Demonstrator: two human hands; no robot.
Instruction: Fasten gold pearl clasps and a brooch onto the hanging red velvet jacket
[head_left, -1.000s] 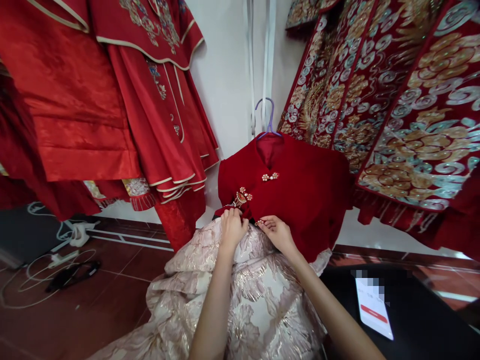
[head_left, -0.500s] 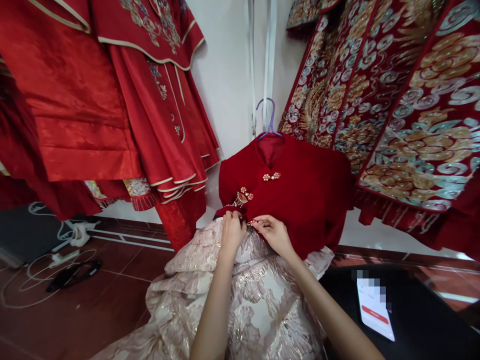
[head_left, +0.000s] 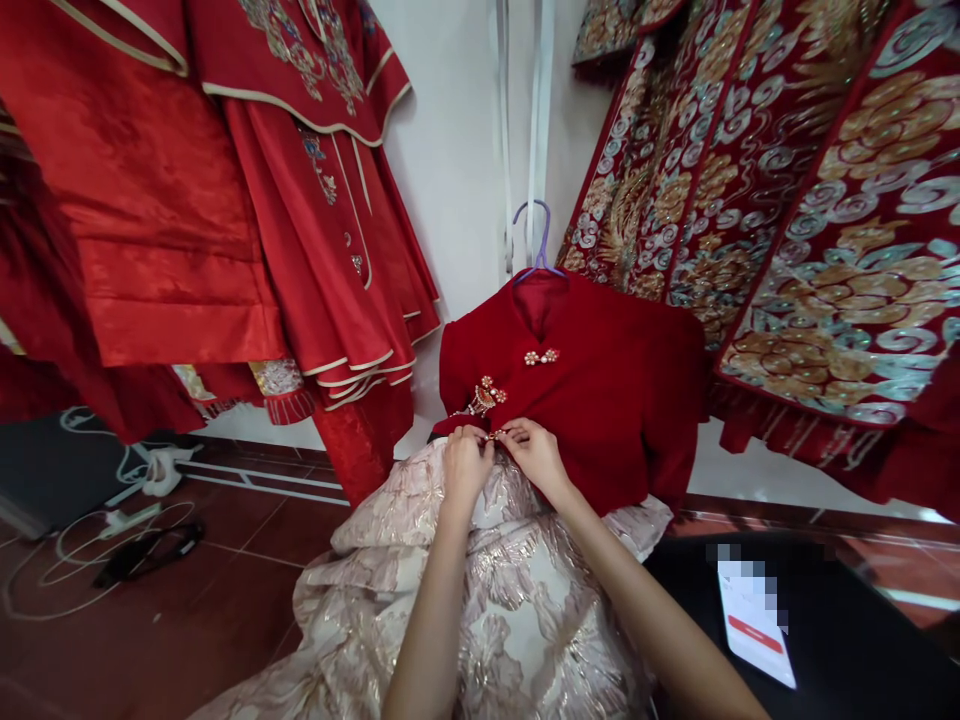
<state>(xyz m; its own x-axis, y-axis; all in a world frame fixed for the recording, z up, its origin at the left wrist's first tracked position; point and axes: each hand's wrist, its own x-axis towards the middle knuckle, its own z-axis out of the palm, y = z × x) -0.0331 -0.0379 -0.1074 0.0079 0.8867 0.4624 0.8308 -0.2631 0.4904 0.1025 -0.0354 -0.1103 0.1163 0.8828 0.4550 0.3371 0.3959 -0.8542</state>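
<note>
A dark red velvet jacket [head_left: 592, 390] hangs on a purple hanger [head_left: 541, 240], its lower part resting over a pale floral skirt with gold threads [head_left: 517, 620]. At the jacket's lower front edge, my left hand [head_left: 466, 465] pinches one side of a small beaded clasp [head_left: 493, 436]. My right hand [head_left: 534, 455] grips the clasp's other side, with the fingertips of both hands almost meeting. Higher up, a pearl flower clasp [head_left: 541, 357] joins the jacket front below the collar. A beaded brooch-like ornament [head_left: 487, 395] sits just above my left hand.
Red garments [head_left: 315, 200] hang at the left, and a heavily embroidered robe [head_left: 810, 230] hangs at the right. A lit phone [head_left: 756, 625] lies on a black surface [head_left: 847, 620]. White cables [head_left: 64, 575] trail over the tiled floor at the left.
My right hand has shifted slightly left and up, bringing its fingertips closer to my left hand at the clasp. The two clasp parts now appear closer together.
</note>
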